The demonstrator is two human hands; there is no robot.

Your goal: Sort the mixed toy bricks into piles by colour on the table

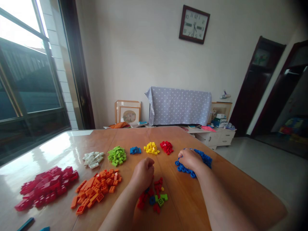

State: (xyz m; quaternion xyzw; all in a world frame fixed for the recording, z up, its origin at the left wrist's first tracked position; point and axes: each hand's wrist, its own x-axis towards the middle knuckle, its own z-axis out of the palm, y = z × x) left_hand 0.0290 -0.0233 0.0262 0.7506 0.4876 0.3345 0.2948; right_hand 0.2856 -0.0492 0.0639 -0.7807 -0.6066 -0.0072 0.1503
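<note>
My left hand [143, 173] is closed above the middle of the table, its fingers curled inward; whatever it may hold is hidden. Just below and beside it lies a small mixed group of red, green, blue and yellow pieces [160, 201], partly covered by my left forearm. My right hand [190, 158] reaches onto a pile of round blue pieces [204, 158] at the right, with its fingertips pressed together at the pile's left part. What is between those fingertips is too small to make out.
Piles of pink [48, 186], orange [96, 189], white [93, 159], light green [116, 156], small blue [135, 150], yellow [151, 148] and red blocks [166, 147] lie on the wooden table [183, 205]. A teal piece [26, 224] is at the lower left.
</note>
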